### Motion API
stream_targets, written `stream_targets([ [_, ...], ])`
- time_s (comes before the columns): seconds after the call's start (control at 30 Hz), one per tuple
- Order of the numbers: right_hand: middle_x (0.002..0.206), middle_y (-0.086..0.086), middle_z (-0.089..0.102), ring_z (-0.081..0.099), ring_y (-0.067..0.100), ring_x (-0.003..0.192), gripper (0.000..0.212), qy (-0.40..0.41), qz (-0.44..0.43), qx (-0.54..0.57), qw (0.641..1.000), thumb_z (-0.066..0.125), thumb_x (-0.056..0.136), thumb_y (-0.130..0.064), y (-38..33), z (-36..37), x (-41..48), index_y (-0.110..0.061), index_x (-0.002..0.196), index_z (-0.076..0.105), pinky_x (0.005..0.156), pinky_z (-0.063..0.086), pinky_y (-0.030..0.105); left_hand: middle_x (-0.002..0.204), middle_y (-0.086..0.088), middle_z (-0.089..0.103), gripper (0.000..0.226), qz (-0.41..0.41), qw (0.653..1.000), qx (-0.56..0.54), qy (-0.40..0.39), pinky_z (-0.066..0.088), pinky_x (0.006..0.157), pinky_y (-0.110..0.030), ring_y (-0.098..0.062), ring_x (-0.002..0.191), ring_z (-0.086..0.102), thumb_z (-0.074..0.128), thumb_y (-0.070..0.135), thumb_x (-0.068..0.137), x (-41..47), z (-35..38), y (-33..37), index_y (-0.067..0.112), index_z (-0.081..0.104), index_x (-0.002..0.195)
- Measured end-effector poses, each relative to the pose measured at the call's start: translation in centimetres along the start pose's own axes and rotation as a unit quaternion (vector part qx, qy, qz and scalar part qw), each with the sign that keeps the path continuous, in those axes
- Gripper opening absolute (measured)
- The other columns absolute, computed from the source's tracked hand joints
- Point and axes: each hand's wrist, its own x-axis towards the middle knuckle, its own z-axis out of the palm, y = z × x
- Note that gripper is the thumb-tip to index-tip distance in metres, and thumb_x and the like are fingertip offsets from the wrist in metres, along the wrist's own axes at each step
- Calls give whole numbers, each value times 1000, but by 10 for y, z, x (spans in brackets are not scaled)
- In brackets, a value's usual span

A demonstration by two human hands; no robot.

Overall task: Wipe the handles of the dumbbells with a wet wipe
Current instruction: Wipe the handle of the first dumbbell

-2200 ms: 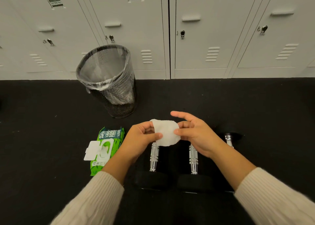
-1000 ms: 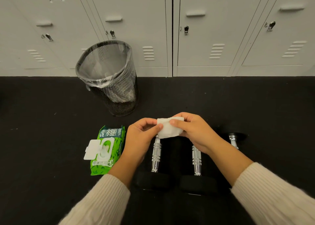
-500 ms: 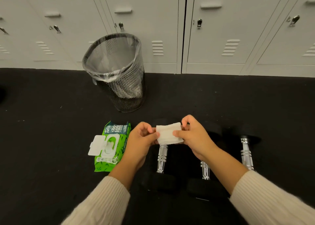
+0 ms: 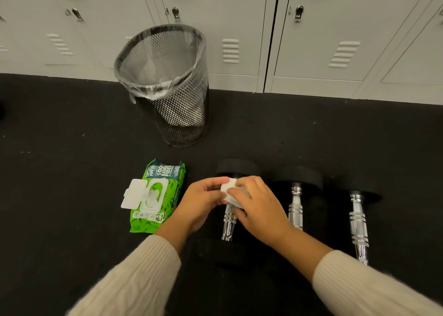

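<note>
Three dumbbells with black heads and chrome handles lie side by side on the black floor: the left dumbbell, the middle dumbbell and the right dumbbell. A folded white wet wipe is pinched between my left hand and my right hand, right over the top of the left dumbbell's handle. My right hand covers most of the wipe and the upper part of that handle. Whether the wipe touches the handle is hidden.
A green pack of wet wipes lies left of the dumbbells with its white lid flipped open. A black mesh waste bin with a clear liner stands behind it. White lockers line the back wall.
The wipe has been folded from a wide sheet into a small pad. Both hands have come down with it toward the left dumbbell's handle. The view has tilted, so all three dumbbells show.
</note>
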Motion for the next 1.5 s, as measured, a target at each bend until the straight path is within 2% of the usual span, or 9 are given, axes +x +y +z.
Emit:
stream_targets([
  [0.17,85,7,63,57,24,73,17,13,-52,-16,998,52,81,-11,15,13,8,-9,89,67,61,52,38,115,-16,65,45,3,999,49,-11,54,70,-27,-19,90,67,58,-14,82,-2,-8,-11,5,55,123],
  [0.27,81,9,61,56,25,70,13,27,-53,-35,998,54,78,-5,24,16,13,-6,84,66,57,50,37,123,0,60,71,39,978,203,-27,51,86,-27,-10,105,61,80,25,72,-18,-20,-23,20,46,134],
  [0.43,76,8,59,56,24,67,21,3,-53,-65,996,74,62,1,30,25,22,-7,80,65,52,48,31,139,17,39,121,110,878,450,-118,17,108,-11,8,131,29,81,67,47,-60,-32,-47,28,26,147],
  [0.53,85,7,65,63,22,73,45,-77,-22,-83,993,81,54,-6,24,32,19,-6,98,70,50,49,27,139,18,31,123,144,824,535,-116,18,112,-18,6,132,24,75,76,46,-73,-36,-64,27,23,146],
  [0.7,121,8,48,46,24,111,42,-149,23,-23,988,53,89,-8,17,34,21,-5,130,51,71,44,32,127,13,39,80,182,812,548,-86,30,106,-19,2,122,37,70,64,68,-74,-48,-80,23,41,130],
  [1.07,101,7,56,58,26,92,27,-237,-57,104,964,48,93,-8,12,30,-7,-9,111,68,79,48,36,123,8,41,73,189,785,577,-121,27,98,-9,-1,113,40,66,64,72,-69,-47,-75,18,44,124],
  [1.27,91,-11,56,61,14,95,24,-291,41,252,922,61,90,-10,5,35,-17,-19,109,73,93,47,29,121,9,41,69,191,790,570,-121,27,96,-7,1,111,39,67,62,73,-70,-47,-74,21,43,124],
  [1.37,87,-7,58,60,5,82,25,-253,97,316,910,66,83,-2,11,29,-12,-23,90,78,83,50,24,123,11,40,73,189,799,560,-114,30,99,-11,1,114,40,68,63,71,-70,-47,-77,21,42,126],
  [1.5,102,6,61,59,19,97,21,-78,46,175,980,59,86,0,14,26,9,-7,101,73,85,51,31,123,13,42,84,171,830,526,-76,30,96,-7,6,113,41,75,62,63,-72,-50,-82,21,41,128],
])
